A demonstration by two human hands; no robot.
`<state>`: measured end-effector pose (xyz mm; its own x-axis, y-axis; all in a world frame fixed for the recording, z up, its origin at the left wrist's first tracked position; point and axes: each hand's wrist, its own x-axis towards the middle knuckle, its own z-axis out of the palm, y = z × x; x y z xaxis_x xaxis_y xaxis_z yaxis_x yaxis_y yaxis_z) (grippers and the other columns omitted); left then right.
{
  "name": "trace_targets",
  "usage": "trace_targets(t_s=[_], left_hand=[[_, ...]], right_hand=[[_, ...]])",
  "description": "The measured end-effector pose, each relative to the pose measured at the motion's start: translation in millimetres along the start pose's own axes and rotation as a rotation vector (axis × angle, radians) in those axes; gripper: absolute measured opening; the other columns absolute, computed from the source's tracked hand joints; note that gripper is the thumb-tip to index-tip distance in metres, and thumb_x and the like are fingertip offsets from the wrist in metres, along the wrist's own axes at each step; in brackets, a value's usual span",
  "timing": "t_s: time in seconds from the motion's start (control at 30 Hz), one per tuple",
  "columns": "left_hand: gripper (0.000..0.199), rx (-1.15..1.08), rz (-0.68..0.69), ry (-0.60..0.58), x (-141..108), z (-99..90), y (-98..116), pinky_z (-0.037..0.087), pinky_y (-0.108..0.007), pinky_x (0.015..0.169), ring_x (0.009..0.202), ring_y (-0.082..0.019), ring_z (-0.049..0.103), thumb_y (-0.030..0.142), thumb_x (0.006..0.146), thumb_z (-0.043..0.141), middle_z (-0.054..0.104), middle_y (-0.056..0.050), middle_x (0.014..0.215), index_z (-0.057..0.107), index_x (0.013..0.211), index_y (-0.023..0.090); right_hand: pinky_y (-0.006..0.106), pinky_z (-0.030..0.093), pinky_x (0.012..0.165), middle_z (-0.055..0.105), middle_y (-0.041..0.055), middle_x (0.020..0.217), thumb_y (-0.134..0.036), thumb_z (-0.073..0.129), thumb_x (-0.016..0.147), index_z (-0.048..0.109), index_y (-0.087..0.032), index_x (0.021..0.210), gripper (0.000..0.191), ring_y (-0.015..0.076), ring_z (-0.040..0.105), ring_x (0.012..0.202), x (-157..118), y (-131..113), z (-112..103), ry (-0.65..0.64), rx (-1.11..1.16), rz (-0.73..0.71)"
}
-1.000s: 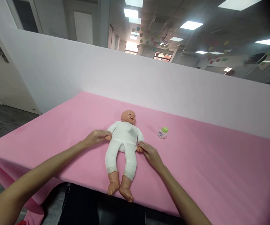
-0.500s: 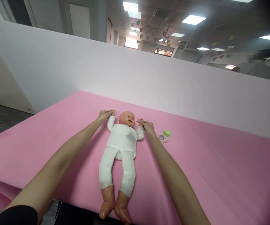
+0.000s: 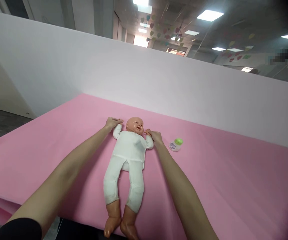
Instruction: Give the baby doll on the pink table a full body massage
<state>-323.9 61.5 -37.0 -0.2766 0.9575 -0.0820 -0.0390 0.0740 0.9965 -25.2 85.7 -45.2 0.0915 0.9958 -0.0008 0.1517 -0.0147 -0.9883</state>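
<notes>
A baby doll [image 3: 129,146] in a white top and white trousers lies on its back on a pink-covered table [image 3: 66,133], its bare feet towards me. Both its arms are bent up beside its head. My left hand [image 3: 112,122] is closed on the doll's hand at the left of the head. On the other side, my right hand [image 3: 156,135] pinches the doll's other hand. To the right of my right hand sits a small clear bottle [image 3: 175,145] with a green cap.
A white wall panel [image 3: 144,80] runs along the table's back edge, with glass above it. At the far left stand a pale door [image 3: 1,83] and dark floor. The table's front edge lies under the doll's feet.
The doll's hands, held in mine, have shifted slightly down and outward. The camera view has also moved a little.
</notes>
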Motion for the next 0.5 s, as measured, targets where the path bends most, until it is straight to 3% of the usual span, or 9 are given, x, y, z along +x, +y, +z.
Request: trace_targets(t_s=[0.13,0.2,0.27,0.4,0.5], left_hand=[[0.056,-0.098,0.263,-0.075,-35.9,-23.5,15.9,0.059,-0.039,0.09,0.102,-0.029,0.073,0.051,0.06,0.095,0.079,-0.014,0.111,0.081,0.101,0.016],[0.053,-0.037,0.373,-0.125,-61.6,-37.9,22.5,0.058,-0.041,0.095,0.107,-0.031,0.073,0.052,0.065,0.093,0.078,-0.013,0.114,0.082,0.103,0.017],[0.048,0.043,0.443,-0.182,-89.7,-51.1,25.2,0.059,-0.043,0.095,0.104,-0.032,0.074,0.051,0.067,0.092,0.079,-0.013,0.11,0.083,0.101,0.018],[0.035,0.216,0.535,-0.341,-141.4,-69.3,18.0,0.06,-0.041,0.093,0.099,-0.03,0.076,0.05,0.078,0.084,0.08,-0.01,0.105,0.084,0.101,0.023],[0.029,0.354,0.572,-0.484,-165.1,-76.7,6.6,0.06,-0.038,0.094,0.099,-0.03,0.076,0.051,0.083,0.078,0.081,-0.007,0.103,0.085,0.099,0.028]], right_hand=[[0.037,0.059,0.094,0.08,0.0101,0.109,-0.044,0.085,0.074,0.079,-0.016,0.097,0.036,0.0267,0.074,0.108,-32.6,-23.6,-30.8,-0.1,0.076,-0.137],[0.038,0.056,0.099,0.079,0.0099,0.116,-0.047,0.084,0.076,0.078,-0.018,0.106,0.043,0.0275,0.072,0.113,-57.7,-32.5,-46.3,-0.16,0.037,-0.242],[0.039,0.056,0.099,0.078,0.0101,0.117,-0.046,0.082,0.08,0.077,-0.019,0.106,0.037,0.0277,0.072,0.112,-86.3,-36.4,-58.4,-0.206,-0.039,-0.311],[0.04,0.056,0.098,0.078,0.0069,0.116,-0.038,0.072,0.089,0.076,-0.025,0.11,0.025,0.0265,0.073,0.108,-140.7,-27.5,-74.0,-0.347,-0.201,-0.393],[0.043,0.054,0.104,0.077,0.003,0.123,-0.035,0.059,0.098,0.075,-0.032,0.122,0.029,0.0265,0.072,0.115,-167.8,-12.1,-80.1,-0.471,-0.379,-0.476]])
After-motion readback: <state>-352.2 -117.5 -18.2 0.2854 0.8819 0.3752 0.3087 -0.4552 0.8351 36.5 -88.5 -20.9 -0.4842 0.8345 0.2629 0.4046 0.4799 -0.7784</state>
